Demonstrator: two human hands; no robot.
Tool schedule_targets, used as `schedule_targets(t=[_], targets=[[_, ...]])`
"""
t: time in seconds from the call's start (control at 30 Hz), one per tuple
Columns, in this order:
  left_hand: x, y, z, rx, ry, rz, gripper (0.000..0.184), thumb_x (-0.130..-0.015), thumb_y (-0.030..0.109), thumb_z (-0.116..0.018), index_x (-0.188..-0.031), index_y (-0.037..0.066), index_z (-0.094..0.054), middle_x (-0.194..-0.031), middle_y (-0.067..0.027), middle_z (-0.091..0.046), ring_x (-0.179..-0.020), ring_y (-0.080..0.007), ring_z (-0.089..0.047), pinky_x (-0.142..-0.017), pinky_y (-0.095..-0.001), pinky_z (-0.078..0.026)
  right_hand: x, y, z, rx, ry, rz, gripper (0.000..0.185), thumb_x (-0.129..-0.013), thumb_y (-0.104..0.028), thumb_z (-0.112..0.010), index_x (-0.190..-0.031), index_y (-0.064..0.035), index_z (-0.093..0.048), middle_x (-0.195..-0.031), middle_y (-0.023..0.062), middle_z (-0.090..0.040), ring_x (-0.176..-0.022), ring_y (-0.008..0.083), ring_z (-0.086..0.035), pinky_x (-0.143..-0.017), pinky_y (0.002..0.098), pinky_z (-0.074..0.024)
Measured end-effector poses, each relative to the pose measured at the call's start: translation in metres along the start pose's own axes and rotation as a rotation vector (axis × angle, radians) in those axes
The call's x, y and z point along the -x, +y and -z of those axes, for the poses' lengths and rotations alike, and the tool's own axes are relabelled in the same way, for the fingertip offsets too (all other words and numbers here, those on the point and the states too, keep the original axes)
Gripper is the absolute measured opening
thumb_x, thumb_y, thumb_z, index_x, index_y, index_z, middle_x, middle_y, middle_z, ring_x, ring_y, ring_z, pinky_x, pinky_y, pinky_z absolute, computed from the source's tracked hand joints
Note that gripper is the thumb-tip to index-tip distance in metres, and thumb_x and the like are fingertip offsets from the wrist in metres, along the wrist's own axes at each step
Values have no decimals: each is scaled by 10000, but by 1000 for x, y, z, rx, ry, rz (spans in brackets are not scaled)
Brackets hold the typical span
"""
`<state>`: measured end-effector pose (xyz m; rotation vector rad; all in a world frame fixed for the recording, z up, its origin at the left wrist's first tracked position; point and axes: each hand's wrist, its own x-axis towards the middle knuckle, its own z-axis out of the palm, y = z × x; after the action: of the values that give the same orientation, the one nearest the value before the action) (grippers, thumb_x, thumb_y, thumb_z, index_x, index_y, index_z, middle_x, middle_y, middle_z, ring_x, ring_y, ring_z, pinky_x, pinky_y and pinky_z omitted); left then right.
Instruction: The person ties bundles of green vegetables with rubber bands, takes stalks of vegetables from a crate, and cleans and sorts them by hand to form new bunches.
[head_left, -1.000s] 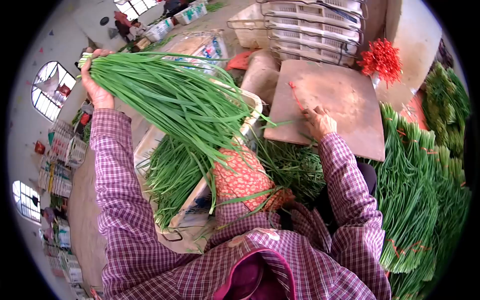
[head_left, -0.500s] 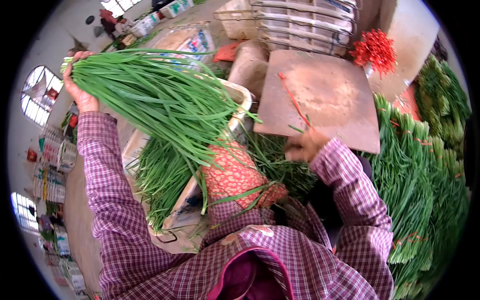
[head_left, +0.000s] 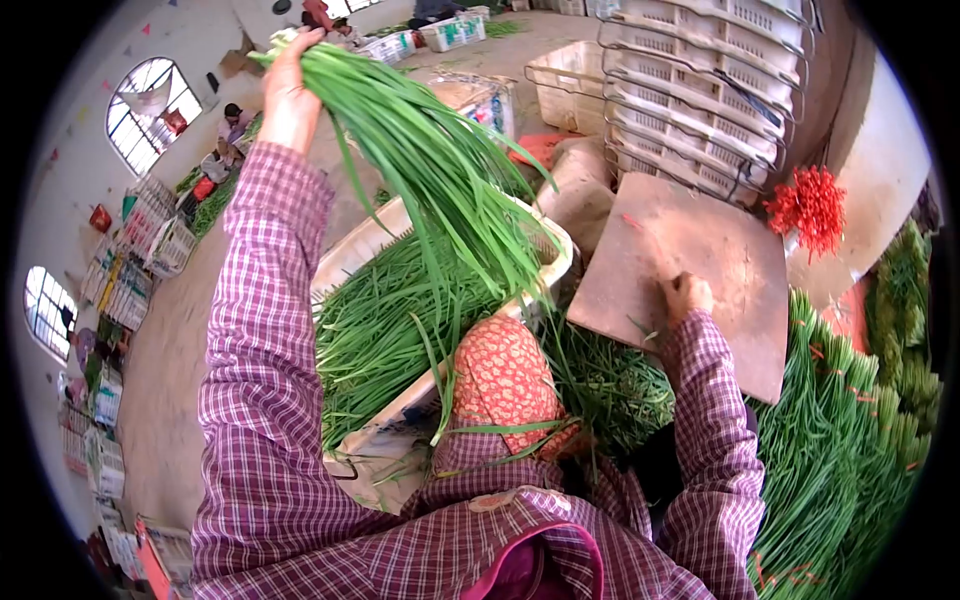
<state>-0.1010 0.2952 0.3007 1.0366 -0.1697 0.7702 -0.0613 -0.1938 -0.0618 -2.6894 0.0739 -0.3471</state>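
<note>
The bunch of garlic chives [head_left: 420, 150] is held up by the L hand [head_left: 289, 92], w/ its fingers closed round the stalks near the pale ends; the leaves hang over the white crate [head_left: 562, 250]. A firm but not crushing grip is advised, b/c the stalks may be bruised easily, & the ends should be aligned. The R hand [head_left: 688, 296] is over the brown surface [head_left: 730, 250], its fingers curled narrow; whether sth. is pinched there cannot be told. Loose leaf bits should be cleared from around the red strip [head_left: 631, 222].
</note>
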Motion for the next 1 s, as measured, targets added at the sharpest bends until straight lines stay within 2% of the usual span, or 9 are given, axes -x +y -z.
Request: schedule_targets(t=[0.23, 0.33, 0.53, 0.7, 0.77, 0.9, 0.93, 0.97, 1.0], targets=[[-3, -16, -32, -80, -120, -239, 310, -710, -79, -754, -969, -40, -588, -808, -121, -654, -622, -228, -673, -578, -324, -600, -18, 15, 28, 30, -143, -54, 329, -809, -361, -636, -1007, -109, -708, -1011, 169, -692, -975, 330, -654, -851, 426, -514], [31, -23, -74, -206, 23, -333, 202, -724, -41, -676, -903, 28, -613, -749, -54, -620, -639, -175, -620, -573, -298, -526, -19, -8, 55, -217, 34, 126, 533, -843, -391, -656, -1270, -90, -549, -1097, 165, -667, -1031, 317, -640, -883, 413, -509], [76, -34, -147, -212, -111, -339, 199, -721, -15, -705, -900, 21, -626, -747, -68, -632, -616, -189, -624, -550, -321, -517, 21, -149, 160, -554, 491, 647, 898, -770, -496, -731, -1391, 32, -354, -1291, 251, -505, -1198, 358, -500, -1016, 458, -414], [139, -46, -247, 205, -338, -130, 115, -754, 0, -700, -833, 23, -620, -696, -60, -623, -562, -181, -606, -507, -294, -488, 49, -218, 227, -314, 1011, 574, 1033, -602, -414, -858, -1445, -140, -326, -1327, 171, -484, -1221, 351, -463, -1042, 467, -347], [166, -55, -277, 344, -433, -29, 96, -779, 54, -690, -824, 46, -606, -697, -66, -623, -568, -186, -606, -525, -295, -494, 37, -213, 239, -155, 1332, 477, 863, -624, -186, -809, -1393, -165, -416, -1299, 146, -478, -1184, 328, -461, -1000, 455, -358], [221, -87, -300, 606, -572, 424, 88, -818, 115, -661, -832, 61, -594, -726, -70, -633, -657, -199, -632, -614, -306, -519, 17, -116, 257, 214, 1473, 452, 846, -652, -298, -830, -1387, -177, -430, -1281, 91, -522, -1151, 271, -506, -981, 417, -395], [226, -108, -301, 666, -658, 425, 82, -864, 139, -616, -840, 62, -603, -746, -72, -638, -734, -197, -642, -702, -308, -521, 33, -95, 261, 168, 1300, 471, 960, -602, -382, -863, -1420, -218, -388, -1325, 81, -510, -1205, 296, -489, -1027, 441, -372], [243, -122, -294, 296, -613, -108, 96, -880, 139, -595, -908, 46, -600, -805, -76, -645, -785, -208, -642, -747, -313, -518, 36, -69, 261, 214, 1235, 442, 927, -602, -354, -867, -1404, -245, -415, -1312, 48, -525, -1192, 272, -503, -1024, 430, -378], [248, -147, -290, 329, -628, -44, 155, -891, 137, -596, -1023, 61, -566, -910, -94, -631, -866, -224, -628, -806, -325, -508, 37, -45, 258, 257, 1170, 414, 897, -602, -327, -871, -1389, -273, -443, -1298, 15, -541, -1179, 248, -517, -1021, 419, -384]])
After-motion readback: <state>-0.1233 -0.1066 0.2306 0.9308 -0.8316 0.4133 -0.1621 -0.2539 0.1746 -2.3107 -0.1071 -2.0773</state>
